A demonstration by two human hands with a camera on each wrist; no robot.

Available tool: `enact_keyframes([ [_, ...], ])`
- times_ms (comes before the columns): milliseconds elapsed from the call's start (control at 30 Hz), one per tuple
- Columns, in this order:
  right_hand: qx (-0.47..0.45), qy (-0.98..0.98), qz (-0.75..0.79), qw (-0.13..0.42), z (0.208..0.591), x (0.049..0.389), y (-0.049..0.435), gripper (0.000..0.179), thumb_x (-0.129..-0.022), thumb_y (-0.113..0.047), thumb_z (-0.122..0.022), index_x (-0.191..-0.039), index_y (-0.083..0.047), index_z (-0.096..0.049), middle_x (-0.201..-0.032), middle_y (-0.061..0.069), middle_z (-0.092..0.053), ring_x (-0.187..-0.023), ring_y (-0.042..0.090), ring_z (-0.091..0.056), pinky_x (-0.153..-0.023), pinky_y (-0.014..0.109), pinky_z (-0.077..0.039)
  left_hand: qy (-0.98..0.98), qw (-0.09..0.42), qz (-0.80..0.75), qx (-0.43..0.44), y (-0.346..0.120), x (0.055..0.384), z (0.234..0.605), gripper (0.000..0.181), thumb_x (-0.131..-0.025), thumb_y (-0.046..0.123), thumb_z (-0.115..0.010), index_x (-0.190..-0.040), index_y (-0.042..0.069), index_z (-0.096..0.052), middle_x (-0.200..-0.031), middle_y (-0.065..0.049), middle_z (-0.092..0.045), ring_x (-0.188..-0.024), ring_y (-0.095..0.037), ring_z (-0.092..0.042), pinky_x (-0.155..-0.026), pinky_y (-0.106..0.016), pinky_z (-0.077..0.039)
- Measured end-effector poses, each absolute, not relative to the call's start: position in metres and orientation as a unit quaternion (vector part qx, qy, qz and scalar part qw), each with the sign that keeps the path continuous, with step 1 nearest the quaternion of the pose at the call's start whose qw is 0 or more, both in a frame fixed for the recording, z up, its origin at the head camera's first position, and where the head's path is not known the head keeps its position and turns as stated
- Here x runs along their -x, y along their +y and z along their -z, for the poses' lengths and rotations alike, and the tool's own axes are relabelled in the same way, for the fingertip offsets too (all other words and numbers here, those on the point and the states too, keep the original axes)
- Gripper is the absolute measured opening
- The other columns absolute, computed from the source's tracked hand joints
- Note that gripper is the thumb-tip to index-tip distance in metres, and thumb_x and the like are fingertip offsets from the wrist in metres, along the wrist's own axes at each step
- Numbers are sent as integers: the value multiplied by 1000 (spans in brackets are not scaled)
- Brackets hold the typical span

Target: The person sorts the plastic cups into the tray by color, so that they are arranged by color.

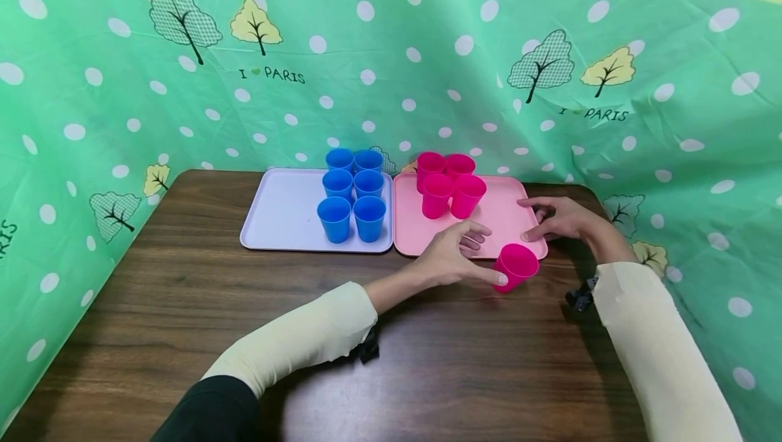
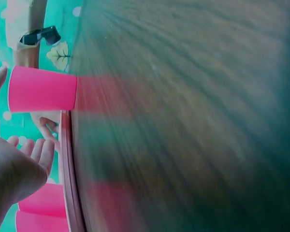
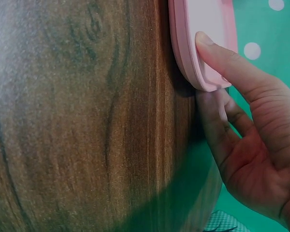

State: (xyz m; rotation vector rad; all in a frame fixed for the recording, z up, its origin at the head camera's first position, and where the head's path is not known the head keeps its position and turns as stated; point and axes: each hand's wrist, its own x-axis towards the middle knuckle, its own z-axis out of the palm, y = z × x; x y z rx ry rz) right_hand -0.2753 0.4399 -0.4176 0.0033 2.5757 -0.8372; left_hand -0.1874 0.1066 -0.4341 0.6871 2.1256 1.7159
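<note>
A pink cup (image 1: 516,267) stands upright on the table just in front of the pink tray (image 1: 501,225). My left hand (image 1: 455,252) is beside that cup with its fingers spread; the thumb overlaps the cup's left side in the head view. In the left wrist view the cup (image 2: 43,89) stands apart from the fingers, so no grip shows. My right hand (image 1: 565,218) holds the right edge of the pink tray, its thumb over the rim. The right wrist view shows the fingers at the outer side of the tray (image 3: 186,58). Several pink cups (image 1: 437,195) stand on this tray.
Left of the pink tray, touching it, lies a pale lavender tray (image 1: 284,214) with several blue cups (image 1: 334,218) in two columns on its right half. Both trays lie near the back of the brown wooden table (image 1: 183,306). A green dotted curtain (image 1: 366,55) hangs behind.
</note>
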Motion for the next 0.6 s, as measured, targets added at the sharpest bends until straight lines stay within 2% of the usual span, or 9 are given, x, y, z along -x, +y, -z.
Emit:
enact_keyframes([
  [100,0,927,307,216,418,275,440,95,-92,-27,-96,-171,-8,-47,-119,18,-55,-101,29,-62,-84,35,-71,744,170,-593,-257,112,186,435,79,-81,34,-101,-150,15,-66,-147,-13,-70,-129,-24,-72,-110,-30,-63],
  [300,2,928,303,217,421,276,442,94,-94,-27,-95,-172,-7,-46,-120,19,-55,-102,29,-61,-84,35,-71,743,186,-584,-269,123,182,437,79,-82,26,-101,-150,12,-65,-136,-1,-73,-115,-5,-70,-104,-19,-62],
  [433,1,930,298,216,421,277,443,94,-94,-28,-94,-172,-8,-45,-122,20,-55,-102,29,-60,-85,35,-71,749,189,-574,-271,127,181,438,75,-82,20,-102,-148,12,-66,-132,0,-74,-108,-1,-68,-103,-20,-63],
  [600,1,930,297,214,421,277,442,94,-95,-27,-94,-172,-7,-45,-122,20,-56,-102,29,-60,-85,34,-70,758,187,-563,-272,130,182,439,72,-82,18,-102,-146,11,-68,-129,-1,-75,-105,1,-67,-97,-15,-62],
])
